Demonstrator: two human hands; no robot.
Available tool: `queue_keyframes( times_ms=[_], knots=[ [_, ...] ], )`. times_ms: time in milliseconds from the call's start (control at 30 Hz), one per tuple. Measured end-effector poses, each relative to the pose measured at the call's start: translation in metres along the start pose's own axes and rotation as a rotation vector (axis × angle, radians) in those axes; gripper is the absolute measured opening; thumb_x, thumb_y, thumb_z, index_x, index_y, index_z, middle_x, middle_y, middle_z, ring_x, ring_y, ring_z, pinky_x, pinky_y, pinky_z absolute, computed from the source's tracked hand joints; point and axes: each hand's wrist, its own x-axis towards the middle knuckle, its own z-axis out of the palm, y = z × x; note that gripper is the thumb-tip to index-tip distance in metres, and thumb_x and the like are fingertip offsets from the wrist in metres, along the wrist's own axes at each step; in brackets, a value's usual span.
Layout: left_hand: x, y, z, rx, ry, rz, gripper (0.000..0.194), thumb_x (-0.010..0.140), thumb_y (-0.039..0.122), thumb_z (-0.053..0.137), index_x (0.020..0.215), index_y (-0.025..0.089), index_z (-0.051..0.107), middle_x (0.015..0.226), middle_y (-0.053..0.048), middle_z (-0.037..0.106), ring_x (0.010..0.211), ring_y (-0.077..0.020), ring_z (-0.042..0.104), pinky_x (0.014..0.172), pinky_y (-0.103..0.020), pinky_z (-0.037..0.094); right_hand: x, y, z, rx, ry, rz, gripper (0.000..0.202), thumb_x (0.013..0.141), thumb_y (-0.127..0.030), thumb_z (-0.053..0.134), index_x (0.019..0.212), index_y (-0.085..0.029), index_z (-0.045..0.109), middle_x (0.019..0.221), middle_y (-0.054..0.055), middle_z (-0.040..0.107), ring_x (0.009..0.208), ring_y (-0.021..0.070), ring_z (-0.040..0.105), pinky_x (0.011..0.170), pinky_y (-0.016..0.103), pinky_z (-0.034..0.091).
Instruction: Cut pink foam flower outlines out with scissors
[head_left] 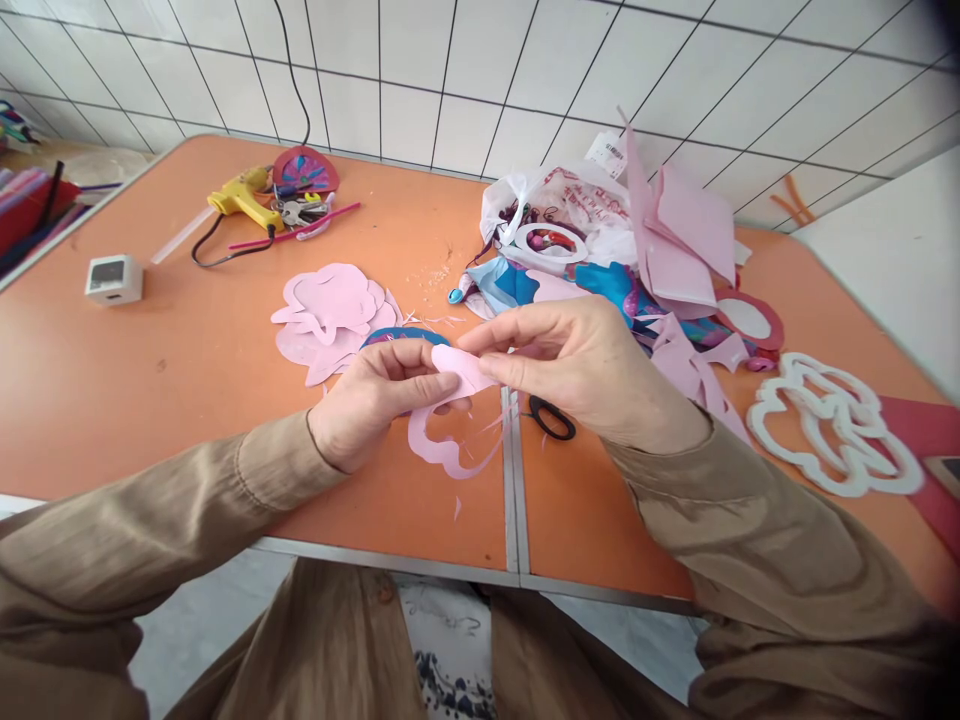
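Observation:
Both my hands pinch one small pink cut-out piece (463, 370) above the middle of the table. My left hand (386, 395) grips its left end between thumb and fingers. At its right end are the closed thumb and fingertips of my right hand (581, 365). Below the hands a curved pink offcut (431, 455) lies near the table seam. Black-handled scissors (553, 418) rest under my right hand, their blades mostly hidden. Behind my left hand shows part of a blue rounded piece (405, 335). A pile of pink cloud-like cut-outs (337, 310) lies left of it.
A yellow glue gun (247, 195) with a cord and a small white box (114, 279) are at the left. Plastic bags (592, 205), folded pink sheets (686, 235) and pink scraps (682, 365) crowd the back right. White cloud-shaped outlines (832, 425) lie at the right.

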Motion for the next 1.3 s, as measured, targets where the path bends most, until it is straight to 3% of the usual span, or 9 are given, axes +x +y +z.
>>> queue_keyframes(
  times_ms=[233, 633, 833, 1000, 1100, 1200, 1300],
  knots=[
    [0.001, 0.002, -0.002, 0.077, -0.014, 0.051, 0.020, 0.066, 0.034, 0.089, 0.072, 0.018, 0.077, 0.070, -0.002, 0.072, 0.067, -0.0137, 0.065, 0.071, -0.028, 0.053, 0.000, 0.001, 0.000, 0.116, -0.050, 0.032, 0.006, 0.076, -0.022, 0.081, 0.080, -0.027, 0.080, 0.082, -0.002, 0.078, 0.075, 0.0182, 0.075, 0.073, 0.032, 0.064],
    [0.004, -0.001, -0.006, 0.109, -0.052, 0.181, 0.019, 0.068, 0.031, 0.089, 0.071, 0.019, 0.076, 0.074, -0.002, 0.075, 0.066, -0.0125, 0.067, 0.068, -0.026, 0.055, 0.004, 0.006, 0.001, 0.236, -0.138, 0.133, 0.010, 0.072, -0.018, 0.078, 0.072, -0.026, 0.073, 0.070, -0.003, 0.073, 0.059, 0.0134, 0.068, 0.051, 0.025, 0.055],
    [0.002, 0.002, -0.003, 0.144, -0.022, 0.231, 0.027, 0.061, 0.029, 0.093, 0.070, 0.018, 0.070, 0.072, 0.001, 0.074, 0.067, -0.0136, 0.070, 0.066, -0.025, 0.057, 0.004, 0.009, 0.003, 0.340, -0.206, 0.188, 0.012, 0.072, -0.019, 0.078, 0.070, -0.026, 0.069, 0.067, -0.004, 0.071, 0.060, 0.0134, 0.066, 0.060, 0.029, 0.058],
    [0.001, 0.003, -0.008, 0.205, -0.053, 0.282, 0.028, 0.071, 0.022, 0.088, 0.095, 0.021, 0.073, 0.077, 0.000, 0.077, 0.074, -0.0165, 0.075, 0.071, -0.026, 0.059, 0.005, 0.012, 0.003, 0.399, -0.226, 0.236, 0.015, 0.069, -0.021, 0.081, 0.069, -0.025, 0.067, 0.065, -0.004, 0.071, 0.061, 0.0139, 0.066, 0.061, 0.029, 0.058],
    [0.004, 0.000, -0.014, 0.307, -0.091, 0.383, 0.035, 0.075, 0.024, 0.086, 0.107, 0.019, 0.074, 0.083, -0.004, 0.079, 0.079, -0.0191, 0.076, 0.073, -0.028, 0.061, 0.006, 0.014, 0.003, 0.448, -0.265, 0.265, 0.016, 0.068, -0.022, 0.082, 0.071, -0.025, 0.067, 0.067, -0.003, 0.071, 0.063, 0.0142, 0.068, 0.065, 0.030, 0.060],
    [0.008, -0.002, -0.017, 0.399, -0.132, 0.565, 0.031, 0.072, 0.025, 0.088, 0.101, 0.017, 0.078, 0.089, -0.007, 0.080, 0.084, -0.0204, 0.076, 0.077, -0.029, 0.061, 0.006, 0.015, 0.004, 0.480, -0.301, 0.286, 0.015, 0.068, -0.020, 0.082, 0.070, -0.025, 0.068, 0.066, -0.003, 0.070, 0.065, 0.0146, 0.069, 0.067, 0.030, 0.061],
    [0.009, -0.001, -0.017, 0.461, -0.161, 0.628, 0.022, 0.076, 0.024, 0.085, 0.096, 0.018, 0.079, 0.086, -0.005, 0.080, 0.080, -0.0184, 0.076, 0.075, -0.027, 0.061, 0.006, 0.016, 0.005, 0.479, -0.310, 0.292, 0.016, 0.066, -0.020, 0.084, 0.069, -0.024, 0.068, 0.066, -0.003, 0.070, 0.062, 0.0139, 0.069, 0.064, 0.029, 0.060]
  ],
)
